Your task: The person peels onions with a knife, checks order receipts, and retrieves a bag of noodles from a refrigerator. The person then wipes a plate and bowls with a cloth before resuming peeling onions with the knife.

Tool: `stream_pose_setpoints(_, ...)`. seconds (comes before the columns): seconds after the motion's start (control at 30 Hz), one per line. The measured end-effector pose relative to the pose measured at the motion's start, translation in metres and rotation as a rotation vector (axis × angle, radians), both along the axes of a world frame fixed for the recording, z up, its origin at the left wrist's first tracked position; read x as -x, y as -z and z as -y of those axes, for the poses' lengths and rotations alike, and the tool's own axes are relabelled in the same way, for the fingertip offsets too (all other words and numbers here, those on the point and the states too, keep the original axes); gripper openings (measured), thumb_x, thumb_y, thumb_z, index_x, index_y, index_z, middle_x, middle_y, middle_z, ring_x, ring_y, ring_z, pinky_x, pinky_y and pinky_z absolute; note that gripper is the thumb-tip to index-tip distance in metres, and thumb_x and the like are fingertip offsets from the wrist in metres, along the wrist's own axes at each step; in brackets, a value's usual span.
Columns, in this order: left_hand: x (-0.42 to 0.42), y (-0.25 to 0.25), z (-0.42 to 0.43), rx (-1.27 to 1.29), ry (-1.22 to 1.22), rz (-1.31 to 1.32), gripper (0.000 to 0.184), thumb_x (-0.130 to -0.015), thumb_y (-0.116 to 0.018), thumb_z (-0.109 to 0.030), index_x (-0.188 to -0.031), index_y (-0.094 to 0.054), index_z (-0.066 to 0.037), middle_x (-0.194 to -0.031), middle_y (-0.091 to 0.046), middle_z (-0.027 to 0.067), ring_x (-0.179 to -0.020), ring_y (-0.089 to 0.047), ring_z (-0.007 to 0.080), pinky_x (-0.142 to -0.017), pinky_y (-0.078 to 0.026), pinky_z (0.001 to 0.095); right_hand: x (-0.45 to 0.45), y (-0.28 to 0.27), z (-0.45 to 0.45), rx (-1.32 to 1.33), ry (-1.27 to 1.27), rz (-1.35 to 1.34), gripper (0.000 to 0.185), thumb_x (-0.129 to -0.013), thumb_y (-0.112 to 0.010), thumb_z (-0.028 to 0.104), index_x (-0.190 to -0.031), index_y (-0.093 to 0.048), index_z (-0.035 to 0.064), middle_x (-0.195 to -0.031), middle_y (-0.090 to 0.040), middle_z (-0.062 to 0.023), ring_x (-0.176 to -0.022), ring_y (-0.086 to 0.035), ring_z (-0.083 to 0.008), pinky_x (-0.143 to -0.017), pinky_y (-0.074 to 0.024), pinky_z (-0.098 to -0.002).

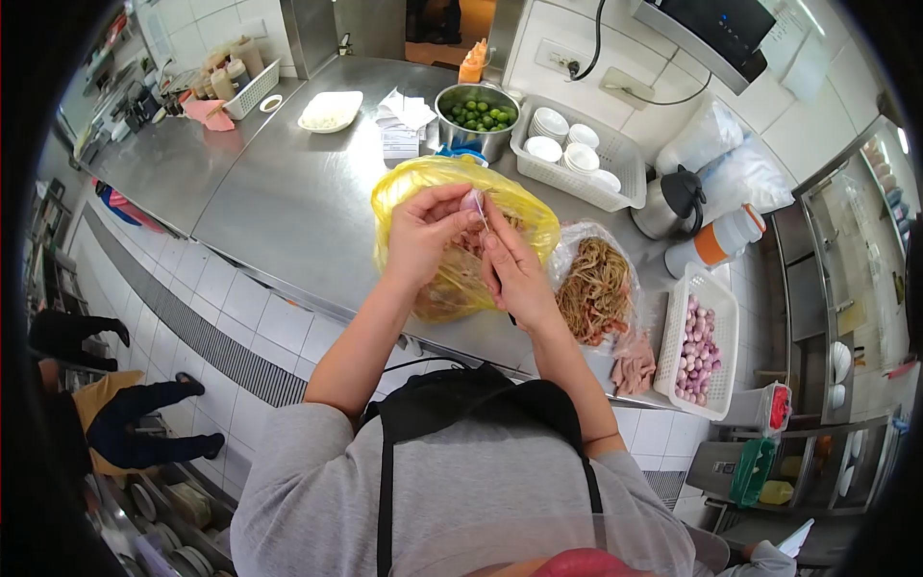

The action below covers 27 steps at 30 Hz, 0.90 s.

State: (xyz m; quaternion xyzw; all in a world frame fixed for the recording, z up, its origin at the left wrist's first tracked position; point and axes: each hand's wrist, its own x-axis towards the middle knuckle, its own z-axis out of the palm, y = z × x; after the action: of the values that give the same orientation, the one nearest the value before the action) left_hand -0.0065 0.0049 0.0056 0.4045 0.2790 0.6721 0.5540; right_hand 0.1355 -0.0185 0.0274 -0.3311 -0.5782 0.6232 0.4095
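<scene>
My left hand [421, 236] pinches a small purple shallot [471, 200] between thumb and fingertips. Closed round a small knife [485, 219], my right hand [524, 274] brings its thin blade against the shallot's side; the handle is mostly hidden in the palm. Both hands are above an open yellow plastic bag [399, 188] with reddish-brown scraps inside. To its right, a clear plastic bag [630, 264] holds tangled brown, stringy stalks. Further right, a white basket [728, 327] contains many purple shallots [697, 351].
On the steel counter [298, 163] stand a metal pot [495, 144] of green limes, a white crate [615, 197] of small cups, a thermal jug [663, 207] and an orange-banded bottle [707, 245]. A pinkish cloth [635, 370] lies by the counter's front edge. Another person [139, 423] is at the left.
</scene>
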Motion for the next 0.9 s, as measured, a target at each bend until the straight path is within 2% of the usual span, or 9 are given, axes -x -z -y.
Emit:
stream_pose_setpoints(0.13, 0.001, 0.001, -0.001, -0.064, -0.088, -0.115, 0.027, -0.072, -0.057, 0.01, -0.099, -0.055, 0.004, -0.086, -0.061, 0.0097, -0.074, -0.059, 0.0111, -0.062, -0.049, 0.0203, 0.008, 0.007, 0.003, 0.087, 0.049, -0.069, 0.043, -0.091, -0.038, 0.022, -0.132, -0.028, 0.0149, -0.054, -0.034, 0.0037, -0.043, -0.031, -0.0033, -0.038, -0.0278, -0.0174)
stream_pose_setpoints(0.23, 0.0, 0.002, 0.001, -0.12, -0.119, -0.204, 0.026, -0.073, -0.057, 0.008, -0.099, -0.055, 0.004, -0.087, -0.061, 0.0101, -0.076, -0.058, 0.0109, -0.065, -0.049, 0.0204, 0.01, 0.009, 0.003, 0.16, 0.055, -0.152, 0.042, -0.091, -0.037, 0.023, -0.132, -0.028, 0.0155, -0.052, -0.034, 0.0025, -0.041, -0.031, -0.0043, -0.035, -0.0278, -0.0184)
stream_pose_setpoints(0.33, 0.005, 0.003, 0.001, -0.036, -0.038, -0.123, 0.025, -0.077, -0.055, 0.003, -0.103, -0.054, 0.003, -0.091, -0.06, 0.0112, -0.08, -0.059, 0.0131, -0.069, -0.049, 0.022, 0.01, 0.011, 0.002, 0.243, 0.037, -0.257, 0.042, -0.091, -0.038, 0.024, -0.132, -0.028, 0.0162, -0.051, -0.034, 0.0014, -0.039, -0.031, -0.0053, -0.033, -0.0273, -0.0189)
stream_pose_setpoints(0.43, 0.01, 0.005, -0.001, 0.126, 0.218, 0.224, 0.027, -0.081, -0.052, -0.003, -0.107, -0.051, 0.003, -0.096, -0.058, 0.0111, -0.083, -0.059, 0.016, -0.073, -0.05, 0.0243, 0.01, 0.012, 0.001, 0.277, 0.063, -0.298, 0.042, -0.091, -0.038, 0.025, -0.131, -0.029, 0.0166, -0.05, -0.034, 0.0012, -0.037, -0.03, -0.0058, -0.032, -0.0267, -0.0187)
stream_pose_setpoints(0.53, 0.019, 0.009, -0.005, 0.179, 0.359, 0.382, 0.028, -0.083, -0.05, -0.005, -0.109, -0.049, 0.003, -0.099, -0.057, 0.0109, -0.085, -0.059, 0.0174, -0.075, -0.05, 0.0259, 0.01, 0.011, -0.001, 0.276, 0.086, -0.329, 0.042, -0.091, -0.037, 0.027, -0.131, -0.028, 0.0177, -0.048, -0.032, 0.0008, -0.034, -0.029, -0.0068, -0.031, -0.0262, -0.0194)
stream_pose_setpoints(0.63, 0.026, -0.001, -0.006, 0.272, 0.419, 0.47, 0.026, -0.082, -0.052, -0.005, -0.106, -0.052, 0.002, -0.091, -0.059, 0.0092, -0.081, -0.06, 0.0166, -0.073, -0.051, 0.0238, 0.013, 0.012, -0.001, 0.255, 0.132, -0.299, 0.041, -0.091, -0.036, 0.027, -0.13, -0.029, 0.0181, -0.047, -0.031, 0.0007, -0.032, -0.028, -0.0073, -0.031, -0.0259, -0.0199)
stream_pose_setpoints(0.73, 0.025, 0.004, -0.009, 0.229, 0.311, 0.302, 0.026, -0.083, -0.051, -0.008, -0.106, -0.052, 0.003, -0.089, -0.059, 0.0086, -0.082, -0.06, 0.0173, -0.073, -0.051, 0.0244, 0.016, 0.012, 0.003, 0.231, 0.172, -0.277, 0.041, -0.091, -0.037, 0.027, -0.131, -0.03, 0.0178, -0.049, -0.032, 0.0016, -0.035, -0.029, -0.0059, -0.032, -0.0264, -0.0188)
stream_pose_setpoints(0.87, 0.035, 0.011, -0.017, 0.197, 0.37, 0.145, 0.027, -0.082, -0.053, -0.007, -0.107, -0.051, 0.002, -0.091, -0.059, 0.0086, -0.084, -0.06, 0.0174, -0.073, -0.05, 0.0246, 0.014, 0.006, 0.006, 0.208, 0.252, -0.25, 0.04, -0.091, -0.037, 0.026, -0.13, -0.032, 0.0186, -0.05, -0.032, 0.0025, -0.037, -0.029, -0.0044, -0.033, -0.027, -0.0182)
stream_pose_setpoints(0.9, 0.038, 0.009, -0.018, 0.196, 0.392, 0.138, 0.028, -0.082, -0.053, -0.006, -0.108, -0.051, 0.003, -0.091, -0.059, 0.0094, -0.085, -0.059, 0.0174, -0.073, -0.05, 0.0249, 0.013, 0.006, 0.005, 0.17, 0.282, -0.167, 0.04, -0.091, -0.036, 0.025, -0.13, -0.032, 0.0181, -0.05, -0.032, 0.003, -0.038, -0.029, -0.0037, -0.033, -0.0268, -0.0174)
